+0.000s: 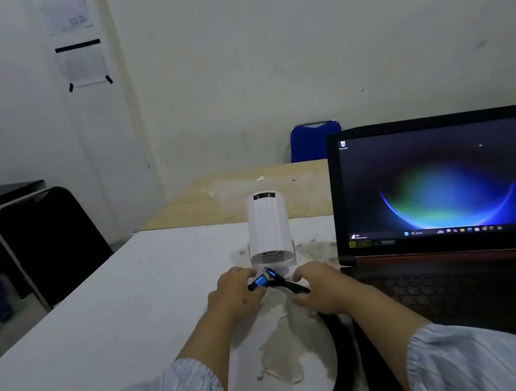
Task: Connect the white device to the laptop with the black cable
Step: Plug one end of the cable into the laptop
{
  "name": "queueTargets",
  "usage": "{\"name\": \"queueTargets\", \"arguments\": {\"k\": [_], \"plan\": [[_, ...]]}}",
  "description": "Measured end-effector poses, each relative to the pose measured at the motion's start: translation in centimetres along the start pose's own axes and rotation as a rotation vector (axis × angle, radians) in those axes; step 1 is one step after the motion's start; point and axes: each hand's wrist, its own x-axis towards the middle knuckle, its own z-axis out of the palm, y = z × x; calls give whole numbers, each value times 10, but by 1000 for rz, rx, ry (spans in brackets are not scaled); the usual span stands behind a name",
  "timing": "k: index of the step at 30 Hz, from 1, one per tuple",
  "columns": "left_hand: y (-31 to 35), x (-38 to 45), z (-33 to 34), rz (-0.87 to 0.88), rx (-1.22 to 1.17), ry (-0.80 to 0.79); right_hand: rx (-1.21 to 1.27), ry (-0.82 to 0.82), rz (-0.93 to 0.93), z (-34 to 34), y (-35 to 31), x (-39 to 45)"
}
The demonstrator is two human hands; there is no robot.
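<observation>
Left hand [235,293] grip around one blue plug [259,281], right hand [321,285] grip around the black cable [294,286].

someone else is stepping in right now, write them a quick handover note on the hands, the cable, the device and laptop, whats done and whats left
Left hand: pinching one blue-collared plug of the black cable.
Right hand: gripping the cable just behind the second blue plug.
Both plugs sit crossed just in front of the white device, which stands on the white table with its vented end facing the person. The rest of the cable loops back past the right forearm.
Laptop: open and switched on, to the right of the device.
Done: cable picked up, both ends in hand.
Left: neither plug looks seated yet; plug one into the device, the other into the laptop.
</observation>
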Motion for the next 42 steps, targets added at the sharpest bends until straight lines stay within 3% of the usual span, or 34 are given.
{"name": "queueTargets", "arguments": {"k": [8,28,33,42], "plan": [[0,15,16,-45,76,58,-24,12,2,9,8,32],[14,19,19,-51,-62,171,162,137,-10,22,6,51],[23,16,13,29,-262,216,312,213,18,17,5,48],[41,1,10,102,-546,118,418,204,2,6,9,32]]}}
